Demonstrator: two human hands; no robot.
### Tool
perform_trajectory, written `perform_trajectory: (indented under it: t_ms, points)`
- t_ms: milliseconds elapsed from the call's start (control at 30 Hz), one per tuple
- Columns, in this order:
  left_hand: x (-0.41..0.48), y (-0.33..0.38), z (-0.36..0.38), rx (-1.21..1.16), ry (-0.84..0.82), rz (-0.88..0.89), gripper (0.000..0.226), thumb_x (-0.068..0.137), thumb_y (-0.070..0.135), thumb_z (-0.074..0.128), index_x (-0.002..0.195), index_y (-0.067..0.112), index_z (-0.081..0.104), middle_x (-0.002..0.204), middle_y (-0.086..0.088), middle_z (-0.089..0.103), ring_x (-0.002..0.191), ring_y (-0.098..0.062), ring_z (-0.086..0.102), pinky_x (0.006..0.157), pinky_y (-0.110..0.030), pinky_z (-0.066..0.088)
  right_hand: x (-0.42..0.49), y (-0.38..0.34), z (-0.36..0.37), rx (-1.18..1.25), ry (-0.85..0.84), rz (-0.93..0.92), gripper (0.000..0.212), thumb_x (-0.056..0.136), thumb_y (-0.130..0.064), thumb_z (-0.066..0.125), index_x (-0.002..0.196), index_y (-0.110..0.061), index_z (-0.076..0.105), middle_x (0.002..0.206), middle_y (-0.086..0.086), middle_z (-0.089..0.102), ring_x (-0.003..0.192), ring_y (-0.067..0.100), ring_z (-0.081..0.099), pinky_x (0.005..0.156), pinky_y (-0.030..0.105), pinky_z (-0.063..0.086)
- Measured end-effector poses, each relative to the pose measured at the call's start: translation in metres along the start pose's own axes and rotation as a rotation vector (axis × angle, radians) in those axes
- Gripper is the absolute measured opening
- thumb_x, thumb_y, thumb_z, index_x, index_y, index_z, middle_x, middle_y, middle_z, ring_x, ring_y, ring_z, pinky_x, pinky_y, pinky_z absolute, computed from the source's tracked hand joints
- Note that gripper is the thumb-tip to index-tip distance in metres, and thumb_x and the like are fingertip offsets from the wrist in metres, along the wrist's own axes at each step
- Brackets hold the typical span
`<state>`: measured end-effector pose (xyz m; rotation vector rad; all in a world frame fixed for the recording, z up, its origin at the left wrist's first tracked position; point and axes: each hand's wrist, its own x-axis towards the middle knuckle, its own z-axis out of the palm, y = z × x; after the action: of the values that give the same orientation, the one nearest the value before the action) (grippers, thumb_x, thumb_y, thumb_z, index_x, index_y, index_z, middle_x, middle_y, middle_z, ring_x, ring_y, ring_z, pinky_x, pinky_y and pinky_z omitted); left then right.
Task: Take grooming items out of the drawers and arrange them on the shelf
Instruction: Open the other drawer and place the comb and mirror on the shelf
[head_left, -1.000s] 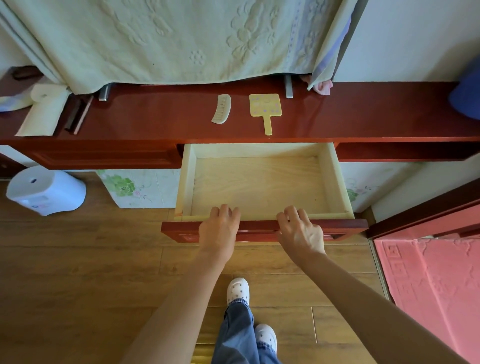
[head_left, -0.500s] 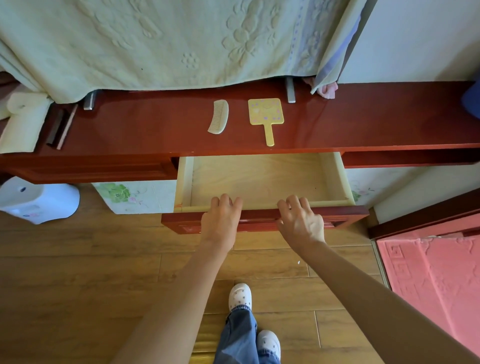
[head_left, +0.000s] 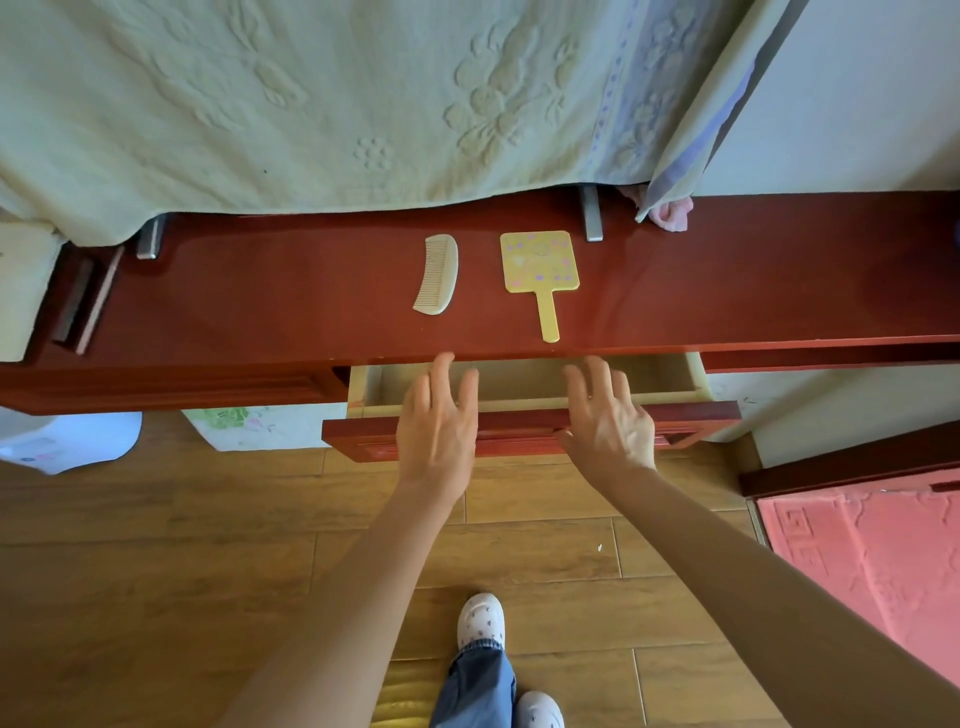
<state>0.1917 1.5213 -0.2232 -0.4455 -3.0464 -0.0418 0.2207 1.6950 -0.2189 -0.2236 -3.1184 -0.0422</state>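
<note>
The left hand (head_left: 439, 431) and right hand (head_left: 610, 421) were held over the drawer (head_left: 363, 441) front, fingers (head_left: 441, 369) straight, loosely spread, nothing grasped. The drawer was seen only slightly open, so fingertips could be pinched under the shelf (head_left: 260, 291) edge. Beyond, the comb (head_left: 438, 274) and hand mirror (head_left: 538, 262) were laid on the shelf, where the handle near the edge could be knocked.

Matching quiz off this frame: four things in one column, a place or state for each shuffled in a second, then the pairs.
Things
1. comb
2. hand mirror
3. drawer
4. white shoe

Place or state
A. on the shelf, right of the other item, handle toward the person
B. on the wood floor
C. on the shelf, left of the other item
D. partly open, below the shelf edge

Pairs: 1-C, 2-A, 3-D, 4-B
</note>
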Motion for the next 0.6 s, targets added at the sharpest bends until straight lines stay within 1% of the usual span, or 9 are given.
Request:
perform_trajectory:
  t_ms: [67, 133, 200, 267, 367, 400, 467, 533, 600]
  points:
    - [0.011, -0.004, 0.003, 0.028, 0.034, 0.043, 0.094, 0.058, 0.023, 0.089, 0.138, 0.010, 0.042, 0.146, -0.016, 0.038, 0.129, -0.032, 0.043, 0.102, -0.039, 0.042, 0.013, 0.002, 0.001, 0.002, 0.032, -0.013, 0.080, 0.048, -0.011, 0.088, 0.120, -0.006, 0.055, 0.125, 0.013, 0.055, 0.106, 0.030, 0.059, 0.077, 0.041, 0.056]
    - [0.021, -0.005, 0.002, 0.083, 0.022, 0.086, 0.101, 0.069, 0.025, 0.082, 0.148, 0.010, 0.022, 0.156, -0.011, 0.021, 0.141, -0.030, 0.025, 0.113, -0.041, 0.024, 0.023, 0.003, -0.003, -0.023, -0.002, -0.017, 0.092, 0.057, -0.019, 0.087, 0.136, -0.004, 0.042, 0.143, 0.015, 0.042, 0.128, 0.031, 0.045, 0.103, 0.045, 0.040]
    - [0.029, -0.006, 0.003, 0.095, -0.034, 0.115, 0.097, 0.081, 0.027, 0.073, 0.151, 0.011, 0.007, 0.159, -0.008, 0.008, 0.146, -0.027, 0.008, 0.116, -0.039, 0.009, 0.033, 0.005, -0.005, -0.041, -0.088, -0.036, 0.096, 0.072, -0.030, 0.078, 0.146, -0.005, 0.023, 0.155, 0.011, 0.021, 0.142, 0.026, 0.023, 0.114, 0.043, 0.022]
    - [0.035, -0.007, 0.004, 0.092, -0.056, 0.123, 0.090, 0.083, 0.025, 0.071, 0.150, 0.012, 0.012, 0.158, -0.008, 0.013, 0.146, -0.025, 0.011, 0.117, -0.039, 0.008, 0.042, 0.006, -0.006, -0.022, -0.151, -0.029, 0.096, 0.078, -0.039, 0.072, 0.148, -0.007, 0.014, 0.157, 0.009, 0.011, 0.145, 0.024, 0.012, 0.117, 0.041, 0.014]
    - [0.044, -0.010, 0.007, 0.047, 0.005, 0.121, 0.084, 0.062, 0.014, 0.086, 0.136, 0.009, 0.046, 0.142, -0.012, 0.046, 0.132, -0.029, 0.042, 0.112, -0.041, 0.028, 0.051, 0.004, -0.006, -0.002, -0.127, -0.019, 0.096, 0.070, -0.038, 0.079, 0.143, -0.002, 0.027, 0.152, 0.012, 0.025, 0.141, 0.026, 0.024, 0.113, 0.039, 0.027]
    - [0.047, -0.011, 0.010, 0.019, 0.032, 0.123, 0.081, 0.056, 0.011, 0.089, 0.129, 0.008, 0.053, 0.134, -0.012, 0.053, 0.125, -0.030, 0.049, 0.109, -0.041, 0.034, 0.053, 0.004, -0.005, -0.016, -0.077, -0.024, 0.096, 0.060, -0.037, 0.086, 0.135, 0.001, 0.040, 0.144, 0.015, 0.039, 0.134, 0.028, 0.038, 0.105, 0.038, 0.039]
    - [0.052, -0.012, 0.013, -0.036, 0.088, 0.139, 0.074, 0.050, 0.006, 0.090, 0.118, 0.007, 0.060, 0.122, -0.012, 0.060, 0.114, -0.030, 0.057, 0.102, -0.041, 0.043, 0.059, 0.006, -0.001, -0.051, -0.004, -0.029, 0.092, 0.033, -0.037, 0.094, 0.108, 0.002, 0.061, 0.116, 0.015, 0.062, 0.105, 0.027, 0.062, 0.078, 0.034, 0.056]
    - [0.056, -0.011, 0.013, -0.065, 0.146, 0.151, 0.066, 0.047, 0.003, 0.090, 0.108, 0.007, 0.063, 0.111, -0.011, 0.063, 0.102, -0.028, 0.062, 0.090, -0.036, 0.052, 0.063, 0.007, 0.000, -0.065, 0.022, -0.043, 0.084, 0.021, -0.039, 0.094, 0.091, -0.002, 0.067, 0.097, 0.010, 0.067, 0.084, 0.022, 0.066, 0.056, 0.028, 0.055]
    - [0.060, -0.009, 0.013, -0.074, 0.181, 0.149, 0.059, 0.046, 0.001, 0.088, 0.099, 0.008, 0.064, 0.101, -0.008, 0.065, 0.089, -0.025, 0.063, 0.076, -0.031, 0.054, 0.065, 0.008, 0.000, -0.090, 0.025, -0.076, 0.074, 0.022, -0.041, 0.093, 0.081, -0.005, 0.066, 0.087, 0.006, 0.066, 0.072, 0.018, 0.063, 0.044, 0.023, 0.047]
